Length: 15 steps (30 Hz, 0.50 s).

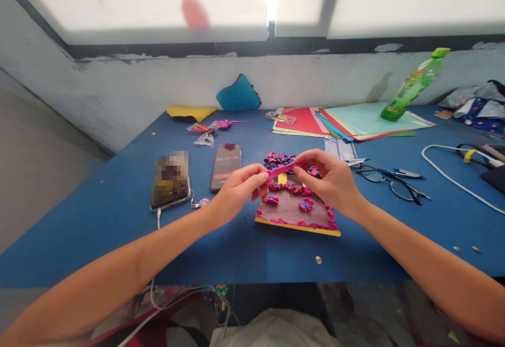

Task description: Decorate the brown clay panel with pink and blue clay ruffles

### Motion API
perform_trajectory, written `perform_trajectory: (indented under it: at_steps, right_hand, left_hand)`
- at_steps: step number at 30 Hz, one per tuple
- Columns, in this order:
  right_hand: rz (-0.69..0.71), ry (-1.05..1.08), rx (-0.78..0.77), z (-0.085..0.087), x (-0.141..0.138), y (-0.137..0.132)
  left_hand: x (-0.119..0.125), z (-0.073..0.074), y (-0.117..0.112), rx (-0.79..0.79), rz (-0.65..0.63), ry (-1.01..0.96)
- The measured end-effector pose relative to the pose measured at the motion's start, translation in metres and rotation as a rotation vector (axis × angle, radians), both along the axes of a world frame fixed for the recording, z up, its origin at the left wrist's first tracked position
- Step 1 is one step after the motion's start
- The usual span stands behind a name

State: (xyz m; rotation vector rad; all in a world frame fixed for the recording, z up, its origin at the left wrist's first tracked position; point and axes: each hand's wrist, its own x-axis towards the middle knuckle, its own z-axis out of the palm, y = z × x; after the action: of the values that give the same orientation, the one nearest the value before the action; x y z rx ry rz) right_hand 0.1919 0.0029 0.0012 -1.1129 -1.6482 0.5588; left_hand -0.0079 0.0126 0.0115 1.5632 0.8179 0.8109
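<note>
A pink strip of what looks like modelling clay (pixel 281 170) is stretched between my two hands. My left hand (pixel 248 181) pinches its left end between thumb and fingers, and my right hand (pixel 321 179) pinches the other end. Just below them on the blue table lies a decorated panel (pixel 292 213) with a dark, shiny face. Pink ruffles run along its borders, pink-and-blue flowers sit on it, and a yellow edge shows at the front. My hands cover part of its upper half, where more pink, blue and black decoration is crowded.
Left stand a phone showing a timer (pixel 226 165) and another phone (pixel 170 186) on a white cable. Eyeglasses (pixel 389 181) and slim tools lie right. Behind are coloured sheets (pixel 355 118), a tilted green bottle (pixel 414 87) and small packets (pixel 205 135). A small metallic disc (pixel 319 259) lies near the table's front edge.
</note>
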Motion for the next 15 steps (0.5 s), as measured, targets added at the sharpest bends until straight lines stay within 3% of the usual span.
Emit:
perform_trajectory:
  at_steps: [6, 12, 15]
  right_hand:
    - [-0.093, -0.06, 0.078, 0.005, 0.007, 0.005]
    - [0.167, -0.076, 0.186, 0.002, -0.004, -0.003]
    - [0.23, -0.113, 0.238, -0.003, -0.011, -0.007]
  left_hand:
    - [0.001, -0.001, 0.002, -0.036, 0.018, -0.012]
    - [0.004, -0.004, -0.001, -0.044, 0.005, 0.045]
    - [0.005, -0.004, -0.004, -0.041, -0.027, 0.049]
